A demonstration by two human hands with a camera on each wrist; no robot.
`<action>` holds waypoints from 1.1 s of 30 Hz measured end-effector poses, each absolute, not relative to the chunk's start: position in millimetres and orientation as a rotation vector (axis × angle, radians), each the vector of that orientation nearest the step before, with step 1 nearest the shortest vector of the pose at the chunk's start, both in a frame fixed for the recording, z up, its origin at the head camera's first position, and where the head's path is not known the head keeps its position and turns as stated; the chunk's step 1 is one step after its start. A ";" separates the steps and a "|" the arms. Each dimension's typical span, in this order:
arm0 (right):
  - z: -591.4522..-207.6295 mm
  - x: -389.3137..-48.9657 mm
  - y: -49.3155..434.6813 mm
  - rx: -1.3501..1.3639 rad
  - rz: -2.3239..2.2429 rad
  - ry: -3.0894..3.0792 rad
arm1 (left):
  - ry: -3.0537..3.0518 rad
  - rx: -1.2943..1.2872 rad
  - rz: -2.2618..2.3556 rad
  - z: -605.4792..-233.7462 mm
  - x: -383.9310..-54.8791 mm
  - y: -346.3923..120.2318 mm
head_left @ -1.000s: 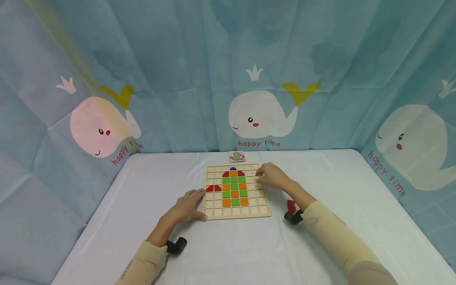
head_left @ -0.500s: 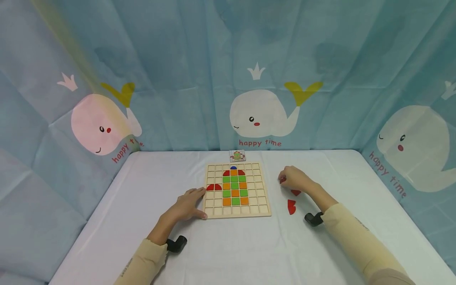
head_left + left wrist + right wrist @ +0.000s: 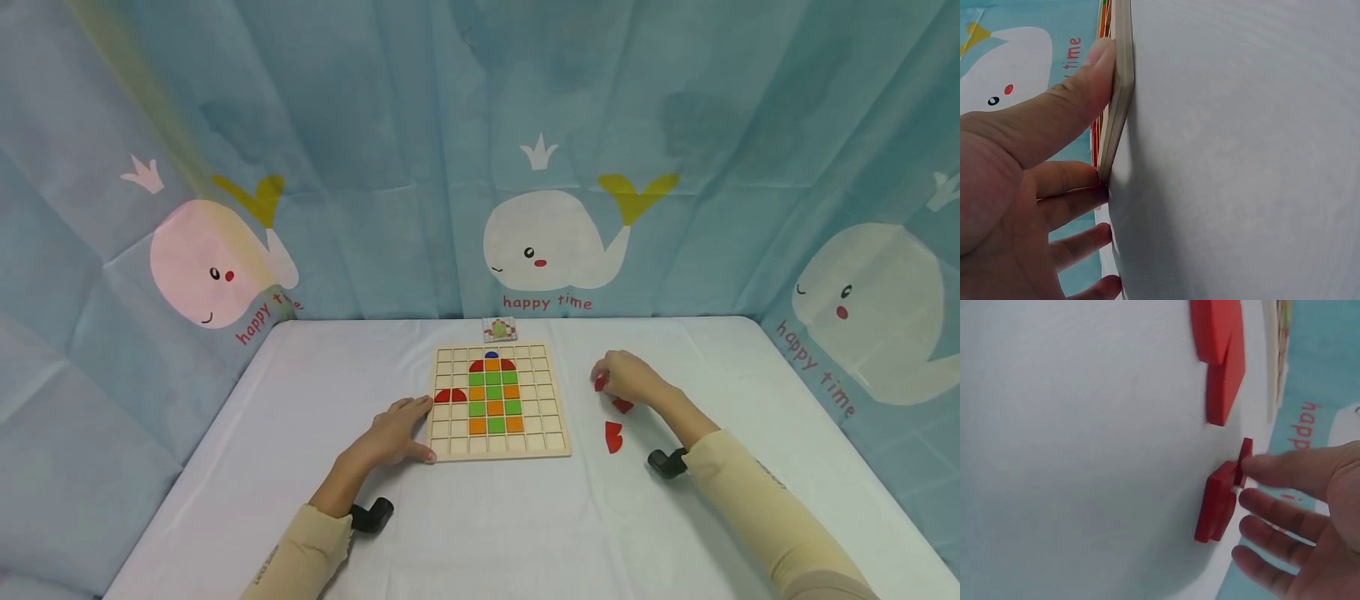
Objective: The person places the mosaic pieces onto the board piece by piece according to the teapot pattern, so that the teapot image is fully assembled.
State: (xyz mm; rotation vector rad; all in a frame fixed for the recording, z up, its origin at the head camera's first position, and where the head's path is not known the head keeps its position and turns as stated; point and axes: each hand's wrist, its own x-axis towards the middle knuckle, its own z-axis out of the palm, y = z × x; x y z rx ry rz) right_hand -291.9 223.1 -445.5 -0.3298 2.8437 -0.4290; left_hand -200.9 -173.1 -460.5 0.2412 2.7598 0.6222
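Observation:
A square wooden grid board [image 3: 540, 417] lies on the table, with green, orange, red and blue tiles set in its cells. My left hand [image 3: 397, 433] rests against the board's left edge; in the left wrist view the thumb [image 3: 1075, 97] touches the board's side and the fingers are spread. To the right of the board, my right hand [image 3: 628, 377] pinches a red quarter-round block [image 3: 1245, 453]; the index finger is mostly hidden. Just beside it lie other red blocks [image 3: 1211, 506]. Closer to the front is another group of red blocks [image 3: 613, 437], touching each other.
A small pattern card [image 3: 499, 329] lies behind the board at the table's back edge. A blue curtain [image 3: 375, 208] with whale prints hangs around the white table [image 3: 495, 533]. Black wrist cameras [image 3: 372, 515] sit below both hands.
My right hand has moved from the board's right edge to the red blocks on the right, then shifted slightly right. The left hand and the tiles on the board have stayed in place.

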 end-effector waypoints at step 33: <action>-448.4 -295.0 221.2 -0.290 -0.426 2.819 | 2.750 0.244 0.655 -461.1 -200.9 -174.1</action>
